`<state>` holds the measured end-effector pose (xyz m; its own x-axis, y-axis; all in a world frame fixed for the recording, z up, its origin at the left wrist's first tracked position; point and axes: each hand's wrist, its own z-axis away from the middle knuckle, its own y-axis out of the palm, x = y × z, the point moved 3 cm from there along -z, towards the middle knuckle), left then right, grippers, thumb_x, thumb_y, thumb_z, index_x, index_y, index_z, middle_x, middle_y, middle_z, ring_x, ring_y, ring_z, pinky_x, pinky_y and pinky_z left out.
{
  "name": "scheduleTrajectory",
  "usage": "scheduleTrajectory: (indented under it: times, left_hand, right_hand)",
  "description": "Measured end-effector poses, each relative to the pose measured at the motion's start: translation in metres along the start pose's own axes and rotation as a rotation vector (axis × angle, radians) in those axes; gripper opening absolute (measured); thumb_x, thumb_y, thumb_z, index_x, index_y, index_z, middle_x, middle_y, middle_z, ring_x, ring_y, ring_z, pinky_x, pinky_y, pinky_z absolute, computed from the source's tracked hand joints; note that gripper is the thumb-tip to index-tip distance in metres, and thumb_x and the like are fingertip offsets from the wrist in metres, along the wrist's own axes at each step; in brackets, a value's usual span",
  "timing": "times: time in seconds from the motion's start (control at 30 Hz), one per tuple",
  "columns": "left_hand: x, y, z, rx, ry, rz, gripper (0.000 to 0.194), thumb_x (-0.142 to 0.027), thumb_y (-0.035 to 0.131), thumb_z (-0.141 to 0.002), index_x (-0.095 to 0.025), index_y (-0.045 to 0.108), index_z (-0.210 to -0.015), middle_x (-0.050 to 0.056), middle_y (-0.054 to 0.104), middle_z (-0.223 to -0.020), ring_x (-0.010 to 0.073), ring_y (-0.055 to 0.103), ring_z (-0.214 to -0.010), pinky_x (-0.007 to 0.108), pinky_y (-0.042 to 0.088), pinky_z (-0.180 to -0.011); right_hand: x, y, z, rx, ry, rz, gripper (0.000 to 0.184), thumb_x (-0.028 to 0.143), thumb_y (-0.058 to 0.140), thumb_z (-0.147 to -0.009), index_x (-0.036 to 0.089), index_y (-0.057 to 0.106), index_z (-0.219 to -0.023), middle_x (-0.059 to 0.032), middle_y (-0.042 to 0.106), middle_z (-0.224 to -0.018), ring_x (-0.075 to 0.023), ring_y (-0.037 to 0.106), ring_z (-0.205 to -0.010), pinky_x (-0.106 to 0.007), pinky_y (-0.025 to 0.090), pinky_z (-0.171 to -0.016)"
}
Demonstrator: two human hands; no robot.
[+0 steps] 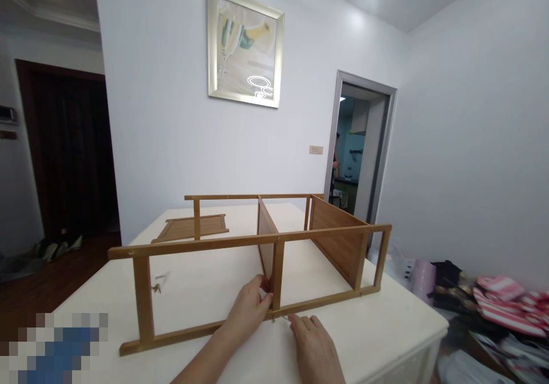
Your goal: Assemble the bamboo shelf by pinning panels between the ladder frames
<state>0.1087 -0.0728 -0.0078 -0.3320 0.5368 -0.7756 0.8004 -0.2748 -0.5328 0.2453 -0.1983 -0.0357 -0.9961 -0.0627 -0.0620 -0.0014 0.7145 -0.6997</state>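
Observation:
A wooden shelf frame [201,246] lies on its side on the white table, with two panels set between its side frames. My left hand [249,307] is closed round the lower end of the middle shelf panel [266,241], by the upright and the near bottom rail. Just right of it, my right hand [315,344] is closed with its fingertips together at the rail. Something thin and pale shows at those fingertips, too small to name. A small screw [273,319] sticks out of the rail between my hands.
A loose wooden panel [193,228] lies on the far left of the white table [364,338]. Small metal fasteners [156,287] rest inside the frame's left bay. Striped cloth and other items [506,304] are piled at the right. A person [335,158] shows through the doorway.

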Motion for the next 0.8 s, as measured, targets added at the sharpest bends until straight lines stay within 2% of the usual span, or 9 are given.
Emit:
scheduleTrajectory:
  times: [0.1, 0.2, 0.3, 0.43, 0.53, 0.63, 0.8]
  left_hand:
    - [-0.005, -0.003, 0.004, 0.083, -0.004, 0.026, 0.026, -0.014, 0.051, -0.075, -0.017, 0.055, -0.1, 0.005, 0.067, -0.099, 0.0126, 0.058, -0.065, 0.024, 0.043, -0.062]
    - [-0.011, -0.004, 0.006, 0.13, -0.036, 0.042, 0.033, -0.024, 0.062, -0.073, -0.017, 0.054, -0.104, 0.005, 0.067, -0.097, 0.0147, 0.06, -0.069, 0.024, 0.044, -0.063]
    - [-0.016, -0.003, 0.004, 0.091, -0.079, -0.003, 0.036, -0.037, 0.067, -0.072, -0.017, 0.055, -0.1, 0.004, 0.067, -0.09, 0.0175, 0.059, -0.07, 0.026, 0.043, -0.062]
    - [-0.019, -0.001, 0.003, 0.05, -0.045, -0.038, 0.03, -0.039, 0.064, -0.075, -0.018, 0.056, -0.094, 0.002, 0.065, -0.08, 0.0185, 0.057, -0.07, 0.027, 0.042, -0.064]
    - [-0.019, 0.0, 0.001, 0.05, -0.027, -0.012, 0.028, -0.04, 0.064, -0.075, -0.018, 0.056, -0.092, 0.001, 0.064, -0.075, 0.0183, 0.057, -0.07, 0.026, 0.041, -0.065]
    - [-0.02, 0.0, -0.003, 0.041, -0.033, -0.001, 0.028, -0.041, 0.065, -0.075, -0.019, 0.056, -0.09, 0.0, 0.063, -0.075, 0.0178, 0.057, -0.07, 0.026, 0.04, -0.064]
    - [-0.023, 0.0, -0.011, 0.03, -0.043, 0.007, 0.03, -0.041, 0.065, -0.074, -0.018, 0.056, -0.092, 0.003, 0.065, -0.084, 0.0163, 0.055, -0.068, 0.025, 0.039, -0.063]
  right_hand:
    - [-0.004, 0.001, 0.002, -0.055, 0.06, -0.081, 0.032, -0.002, 0.048, -0.082, 0.02, 0.064, -0.1, -0.0018, 0.071, -0.077, -0.0213, 0.063, -0.068, -0.031, 0.049, -0.062]
    - [-0.006, 0.003, 0.005, -0.076, 0.104, -0.153, 0.031, -0.001, 0.047, -0.084, 0.021, 0.062, -0.101, -0.0009, 0.072, -0.079, -0.0201, 0.064, -0.07, -0.03, 0.048, -0.065]
    - [-0.005, 0.003, 0.006, -0.064, 0.117, -0.168, 0.029, 0.0, 0.048, -0.085, 0.021, 0.062, -0.102, -0.0008, 0.073, -0.082, -0.0202, 0.064, -0.07, -0.03, 0.048, -0.066]
    - [-0.003, 0.0, 0.006, -0.067, 0.155, -0.166, 0.022, 0.004, 0.049, -0.087, 0.021, 0.062, -0.094, -0.0007, 0.07, -0.074, -0.0198, 0.063, -0.065, -0.029, 0.046, -0.062]
    - [-0.001, -0.002, 0.006, -0.087, 0.154, -0.221, 0.02, 0.006, 0.048, -0.089, 0.021, 0.061, -0.088, -0.002, 0.067, -0.075, -0.0186, 0.063, -0.07, -0.027, 0.047, -0.065]
    - [0.0, -0.002, 0.007, -0.088, 0.16, -0.239, 0.019, 0.009, 0.048, -0.091, 0.022, 0.062, -0.088, -0.0032, 0.062, -0.08, -0.0168, 0.062, -0.073, -0.024, 0.047, -0.067]
    - [0.001, 0.001, 0.011, -0.105, 0.132, -0.161, 0.017, 0.012, 0.05, -0.091, 0.022, 0.062, -0.086, -0.0017, 0.057, -0.076, -0.0153, 0.059, -0.066, -0.023, 0.044, -0.061]
